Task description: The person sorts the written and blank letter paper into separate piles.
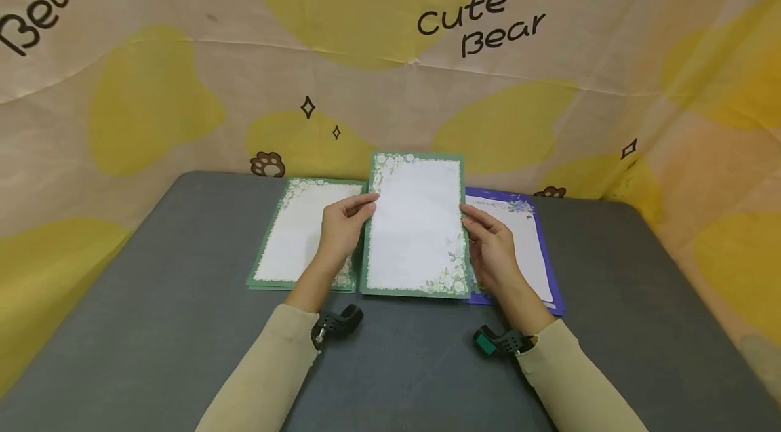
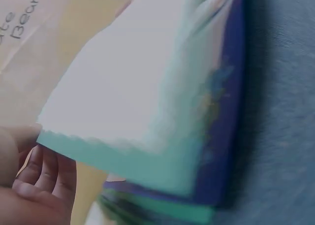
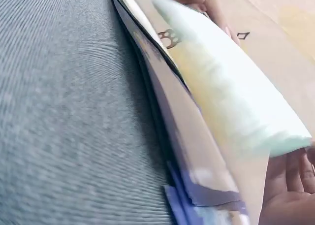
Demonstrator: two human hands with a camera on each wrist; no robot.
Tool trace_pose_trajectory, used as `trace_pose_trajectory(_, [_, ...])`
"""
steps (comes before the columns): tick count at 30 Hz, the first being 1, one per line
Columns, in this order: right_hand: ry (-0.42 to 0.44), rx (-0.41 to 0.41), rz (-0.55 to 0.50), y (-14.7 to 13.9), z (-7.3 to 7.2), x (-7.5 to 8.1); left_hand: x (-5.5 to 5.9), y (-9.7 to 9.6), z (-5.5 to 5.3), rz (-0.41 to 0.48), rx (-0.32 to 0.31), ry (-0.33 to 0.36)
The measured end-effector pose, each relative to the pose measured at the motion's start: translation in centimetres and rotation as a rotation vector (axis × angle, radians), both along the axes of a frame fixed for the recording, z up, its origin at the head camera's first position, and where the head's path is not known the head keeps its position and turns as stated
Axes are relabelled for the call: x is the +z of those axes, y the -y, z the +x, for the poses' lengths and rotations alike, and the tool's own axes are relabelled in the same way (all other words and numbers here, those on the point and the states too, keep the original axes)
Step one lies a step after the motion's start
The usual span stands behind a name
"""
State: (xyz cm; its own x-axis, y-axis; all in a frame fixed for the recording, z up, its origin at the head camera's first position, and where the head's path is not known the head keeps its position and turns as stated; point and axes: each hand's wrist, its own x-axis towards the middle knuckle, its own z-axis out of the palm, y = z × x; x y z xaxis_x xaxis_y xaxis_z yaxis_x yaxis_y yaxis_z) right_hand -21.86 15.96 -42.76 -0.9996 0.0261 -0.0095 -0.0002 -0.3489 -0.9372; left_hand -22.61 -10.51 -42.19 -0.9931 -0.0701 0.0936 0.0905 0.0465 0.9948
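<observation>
In the head view a green-bordered sheet of floral letter paper (image 1: 416, 225) is held up at the middle of the table. My left hand (image 1: 344, 228) pinches its left edge between thumb and fingers. My right hand (image 1: 491, 242) pinches the opposite edge. Behind the left hand lies a stack of similar green-bordered sheets (image 1: 293, 235). A stack of purple-bordered sheets (image 1: 531, 249) lies at the right, partly covered by the raised sheet and the right hand. In the right wrist view the raised sheet (image 3: 246, 87) bends and stands apart from the purple-edged paper (image 3: 182, 116).
The dark grey table (image 1: 403, 364) reaches back to a hanging cloth (image 1: 366, 93) with yellow patches and lettering. Dark wrist devices, one on the left (image 1: 338, 323) and one on the right (image 1: 503, 340), sit beside the beige sleeves.
</observation>
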Motion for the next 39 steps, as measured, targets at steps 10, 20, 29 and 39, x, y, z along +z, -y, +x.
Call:
trace_pose_trajectory(10, [-0.01,0.12,-0.009,1.0,0.3,3.3,2.9,2.3,0.5,-0.06,-0.011,-0.004])
trace_pose_trajectory(20, [-0.081,0.07,0.507,4.1,0.2,7.9,6.1,5.1,1.5,-0.282,0.111,-0.152])
trace_pose_trajectory(29, [-0.234,0.046,0.645,7.8,-0.8,10.7,8.2,7.9,2.6,-0.339,0.194,-0.197])
trace_pose_trajectory(39, [-0.208,0.091,0.617,10.7,-1.3,9.5,9.1,9.9,3.5,-0.376,0.246,-0.218])
